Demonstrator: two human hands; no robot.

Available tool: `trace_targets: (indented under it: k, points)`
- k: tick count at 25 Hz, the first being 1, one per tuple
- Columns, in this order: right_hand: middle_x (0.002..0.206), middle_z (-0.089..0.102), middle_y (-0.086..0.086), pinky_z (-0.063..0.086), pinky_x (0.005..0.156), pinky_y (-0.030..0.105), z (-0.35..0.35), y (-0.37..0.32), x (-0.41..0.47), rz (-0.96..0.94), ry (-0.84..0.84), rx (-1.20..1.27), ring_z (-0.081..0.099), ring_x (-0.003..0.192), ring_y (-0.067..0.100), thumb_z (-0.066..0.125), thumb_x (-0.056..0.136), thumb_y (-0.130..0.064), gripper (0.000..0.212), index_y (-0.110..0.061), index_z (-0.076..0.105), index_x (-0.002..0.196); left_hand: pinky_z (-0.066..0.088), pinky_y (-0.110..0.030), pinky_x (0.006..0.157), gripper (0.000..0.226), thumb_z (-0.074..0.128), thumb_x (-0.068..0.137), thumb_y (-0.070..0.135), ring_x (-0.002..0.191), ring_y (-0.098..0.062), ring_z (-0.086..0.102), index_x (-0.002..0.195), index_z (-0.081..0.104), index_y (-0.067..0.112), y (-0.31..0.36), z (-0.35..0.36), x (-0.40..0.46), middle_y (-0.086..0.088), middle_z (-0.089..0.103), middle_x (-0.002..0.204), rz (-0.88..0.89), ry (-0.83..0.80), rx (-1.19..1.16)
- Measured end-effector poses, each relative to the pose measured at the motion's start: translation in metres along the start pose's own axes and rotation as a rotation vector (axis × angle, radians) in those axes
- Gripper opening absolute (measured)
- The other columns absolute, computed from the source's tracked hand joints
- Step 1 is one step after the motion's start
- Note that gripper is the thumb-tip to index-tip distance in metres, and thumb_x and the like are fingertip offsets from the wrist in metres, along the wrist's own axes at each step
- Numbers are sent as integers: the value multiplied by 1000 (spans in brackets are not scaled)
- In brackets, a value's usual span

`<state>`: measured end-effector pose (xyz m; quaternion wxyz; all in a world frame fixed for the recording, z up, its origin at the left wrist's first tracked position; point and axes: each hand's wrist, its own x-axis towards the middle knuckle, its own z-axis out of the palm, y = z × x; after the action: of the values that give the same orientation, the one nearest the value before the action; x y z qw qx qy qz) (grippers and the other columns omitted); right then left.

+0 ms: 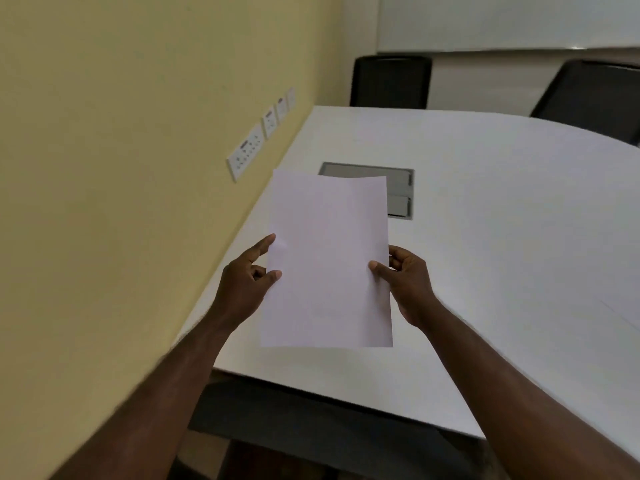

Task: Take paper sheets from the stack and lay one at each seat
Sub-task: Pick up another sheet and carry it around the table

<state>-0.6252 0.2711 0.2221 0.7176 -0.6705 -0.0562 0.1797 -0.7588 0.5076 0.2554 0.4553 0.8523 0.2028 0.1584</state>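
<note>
A white paper sheet (327, 261) is held a little above the white table (485, 209), near its front left corner. My left hand (244, 284) pinches the sheet's left edge between thumb and fingers. My right hand (407, 282) grips the right edge, thumb on top. Whether it is a single sheet or a thin stack cannot be told. A faint edge of another sheet (623, 315) lies flat on the table at the far right.
A grey cable hatch (398, 192) is set into the table beyond the sheet. Two black chairs (389, 81) (588, 95) stand at the far side. A yellow wall with sockets (247, 150) runs along the table's left edge. A whiteboard (502, 22) hangs at the back.
</note>
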Motion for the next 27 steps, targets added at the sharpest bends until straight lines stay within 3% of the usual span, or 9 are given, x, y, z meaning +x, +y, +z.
trace_targets:
  k: [4,9,13,18,20,23,25,27]
  points:
    - [102,74,4,57,86,43,-13,26,19,59,176,-27,71,90,24,67,85,-1,30,-17,65,110,40,0,64,65,68,82,5,72,-8,56,136,48,36,-28,31,49,-2,67,95,13,-196,-4]
    - [101,69,5,56,80,36,-9,72,46,99,354,-201,66,89,17,70,82,-6,51,-20,55,129,42,-5,62,67,69,81,4,42,-2,43,139,46,29,-76,67,94,4,64,91,-11,-357,14]
    - [105,66,0,55,76,33,-8,118,70,138,392,-375,66,84,18,70,81,-8,52,-30,55,126,41,-5,58,68,71,80,5,41,0,43,139,46,28,-121,100,114,1,64,94,-75,-438,55]
    - [118,65,5,52,88,36,-15,173,90,197,382,-530,61,87,19,68,82,-5,41,-18,63,120,42,-3,60,69,71,78,5,45,-3,47,140,45,23,-162,144,127,13,57,78,-85,-529,138]
    - [120,64,6,51,93,39,-19,188,94,215,377,-572,58,93,17,68,82,-5,41,-15,63,121,43,-3,64,69,71,78,6,51,-3,52,141,45,21,-171,156,128,15,61,89,-98,-534,147]
    - [124,60,8,47,96,34,-23,206,100,220,324,-682,59,104,23,69,83,-6,43,-13,60,125,48,-21,83,71,74,77,9,74,-17,67,141,45,17,-184,170,127,1,60,130,-144,-525,139]
    - [127,54,11,42,97,31,-22,217,101,213,265,-794,55,115,26,70,84,-11,47,-13,56,129,48,-29,91,72,76,75,12,83,-23,67,140,45,13,-194,175,124,-5,54,137,-111,-536,199]
    - [133,45,10,41,97,34,-20,221,101,232,251,-895,47,123,28,70,84,-18,50,-16,54,131,46,-35,98,72,77,75,16,105,-30,62,140,45,12,-201,177,121,-8,45,144,-54,-563,285]
